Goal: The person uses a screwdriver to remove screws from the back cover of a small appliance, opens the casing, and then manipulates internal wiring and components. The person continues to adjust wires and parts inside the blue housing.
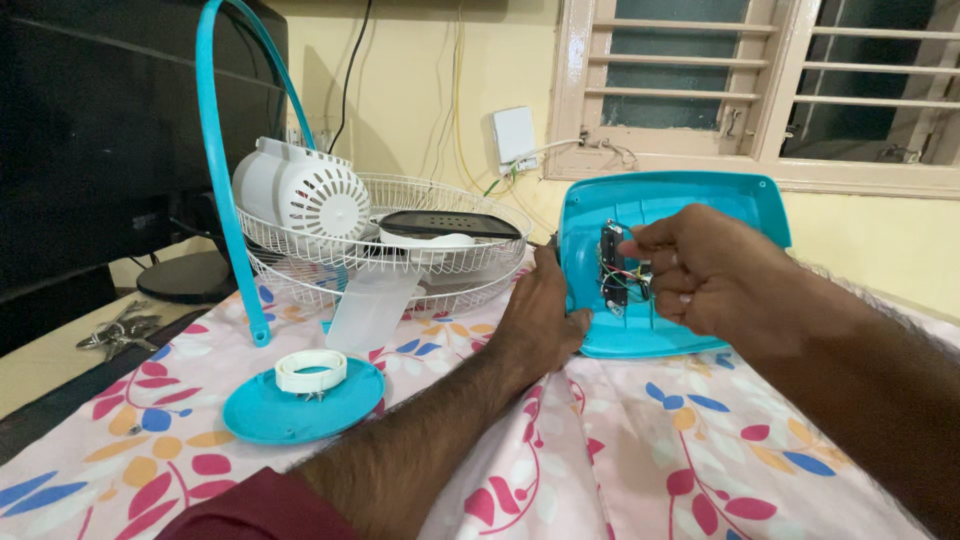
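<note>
The left hand [540,325] grips the near-left edge of a turquoise plastic cover [700,200], propping it upright on the floral-clothed surface [650,450], right of centre. The right hand [690,270] is curled at the cover's hollow inside, fingertips pinching at the coloured wires [625,275] beside a dark switch block [611,262] (exactly which wire I cannot tell). To the left lie a white wire fan guard [450,270], a white motor housing [300,190] and a turquoise disc [300,405] carrying a white ring [311,370].
</note>
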